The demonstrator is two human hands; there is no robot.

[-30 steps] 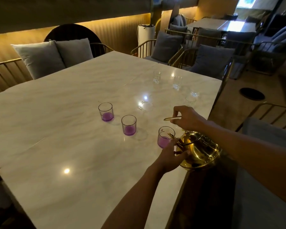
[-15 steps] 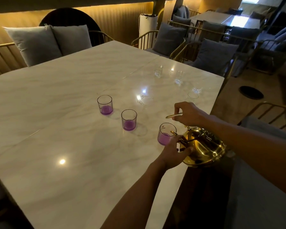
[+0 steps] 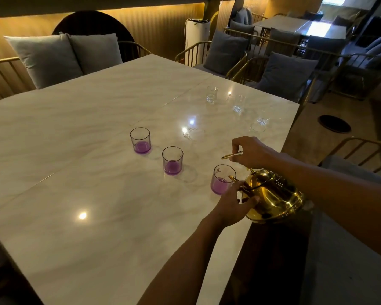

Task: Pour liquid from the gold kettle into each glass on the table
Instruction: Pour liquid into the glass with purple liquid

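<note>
Presently the gold kettle (image 3: 273, 194) hangs tilted over the near-right table (image 3: 97, 227) edge, spout above the nearest glass (image 3: 223, 181), which holds purple liquid. Right hand (image 3: 251, 153) clenches the kettle's handle. Left hand (image 3: 231, 205) cups the kettle's body, thumb against it. Two more purple-filled glasses, middle glass (image 3: 172, 160) and far glass (image 3: 140, 140), stand leftward in a diagonal row.

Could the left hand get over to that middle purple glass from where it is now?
Probably yes. The left hand steadies the gold kettle, and only bare tabletop lies between it and the middle glass. It would have to let go of the kettle first.
</note>
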